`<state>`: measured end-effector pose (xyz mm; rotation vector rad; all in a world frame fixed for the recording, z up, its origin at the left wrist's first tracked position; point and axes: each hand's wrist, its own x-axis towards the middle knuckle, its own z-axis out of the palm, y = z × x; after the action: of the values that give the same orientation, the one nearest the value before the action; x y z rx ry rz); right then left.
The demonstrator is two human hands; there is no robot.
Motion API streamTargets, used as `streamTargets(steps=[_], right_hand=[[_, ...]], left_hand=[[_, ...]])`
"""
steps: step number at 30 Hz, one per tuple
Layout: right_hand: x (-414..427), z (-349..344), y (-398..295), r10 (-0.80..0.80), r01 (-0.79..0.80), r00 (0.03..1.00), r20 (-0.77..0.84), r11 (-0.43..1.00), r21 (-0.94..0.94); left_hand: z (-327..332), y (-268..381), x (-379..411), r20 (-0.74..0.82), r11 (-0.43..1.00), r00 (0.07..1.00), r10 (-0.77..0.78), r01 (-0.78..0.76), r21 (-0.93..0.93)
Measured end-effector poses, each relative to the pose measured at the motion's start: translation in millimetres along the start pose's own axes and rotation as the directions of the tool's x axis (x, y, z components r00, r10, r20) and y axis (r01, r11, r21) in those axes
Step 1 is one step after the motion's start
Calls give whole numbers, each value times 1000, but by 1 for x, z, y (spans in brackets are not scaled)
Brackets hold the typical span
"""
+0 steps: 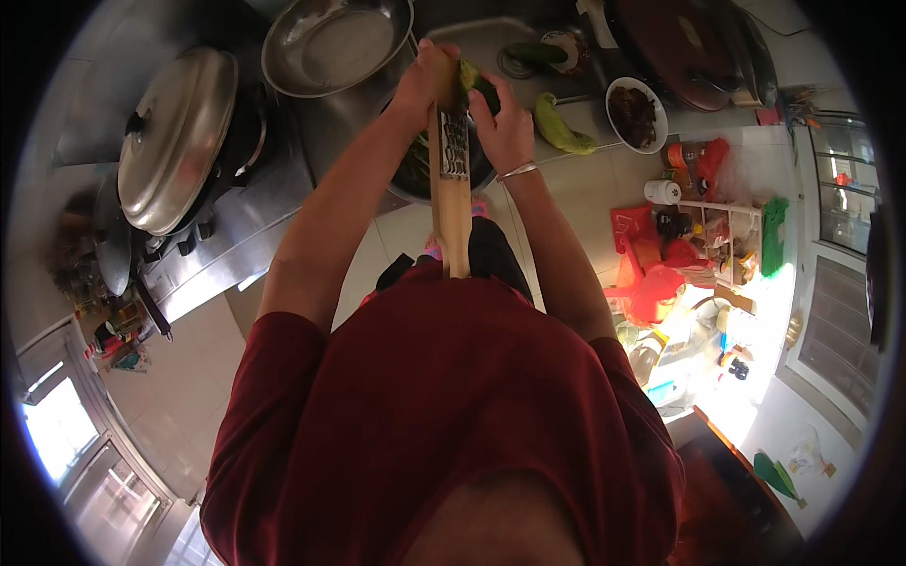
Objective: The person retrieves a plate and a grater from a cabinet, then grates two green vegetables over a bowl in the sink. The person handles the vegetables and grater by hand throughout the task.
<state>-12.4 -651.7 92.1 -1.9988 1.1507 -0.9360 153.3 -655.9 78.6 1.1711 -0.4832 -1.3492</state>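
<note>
My left hand (422, 79) grips the far end of a long wooden grater (451, 205), which has a metal shredding plate (454, 145). The grater's near end meets the front of my red shirt. In my right hand (504, 126) is a green cucumber-like vegetable (480, 88), held at the upper part of the grater. Beneath the grater sits a basin (400, 185) with green shreds in it, partly hidden by the grater and my left arm. To the right of my right hand lies a pale green cucumber-like vegetable (563, 127) on the counter.
A white bowl of dark brown food (632, 113) stands at the right. Behind is a sink (488, 32) with a dark green cucumber (536, 53). A steel pan (340, 46) and a lidded wok (177, 141) are on the left. A crowded rack (729, 240) stands right.
</note>
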Motion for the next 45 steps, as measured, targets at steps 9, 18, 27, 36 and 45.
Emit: streamTargets(steps=[9,18,27,36,45], right_hand=[[-100,-27,-32,-35,29,998,55,992,120],[-53,-21,-23,-136,138,989,-54,990,33],[0,18,-23,-15,33,998,61,949,-313],[-26,-21,6,281,-587,796,536,144,796],[-98,-35,-14,342,-407,911,232,648,644]], left_hand=[[-12,1,-3,-36,991,999,-38,33,-127],[-8,2,-5,-89,999,995,-46,44,-26],[-8,-7,-2,-126,999,992,-20,24,28],[4,-1,-11,-9,995,997,-82,81,-62],[-13,8,-5,-33,997,999,28,-30,-71]])
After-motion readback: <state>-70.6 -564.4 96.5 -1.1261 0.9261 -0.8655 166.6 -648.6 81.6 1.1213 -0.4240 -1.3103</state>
